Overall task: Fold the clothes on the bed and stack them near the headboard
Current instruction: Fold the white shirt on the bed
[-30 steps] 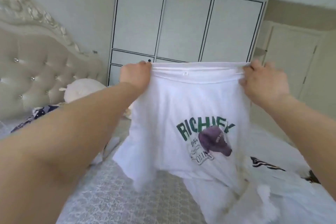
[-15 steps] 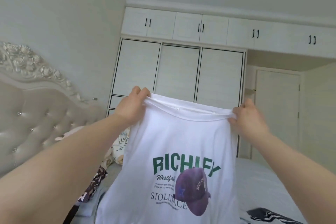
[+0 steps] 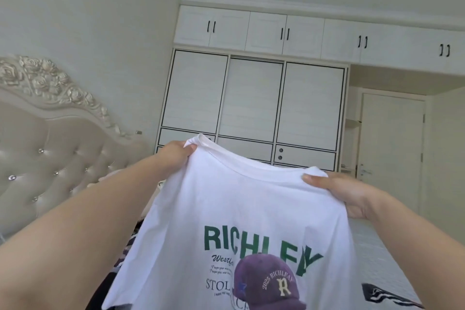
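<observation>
White T-shirt (image 3: 241, 209) hangs unfolded between both grips, left hand (image 3: 176, 153) and right hand (image 3: 344, 191) pinching its shoulders; folding and stacking remain.

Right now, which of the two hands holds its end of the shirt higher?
The left hand. It grips the white shirt by the top edge at its highest point, in front of the wardrobe; the right hand pinches the other end lower down.

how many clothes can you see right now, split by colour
white t-shirt held up by the left hand and right hand: 1
black-and-white patterned garment on the bed, lower right: 1
dark patterned clothing, lower left, partly hidden, count unclear: at least 1
total: at least 3
</observation>
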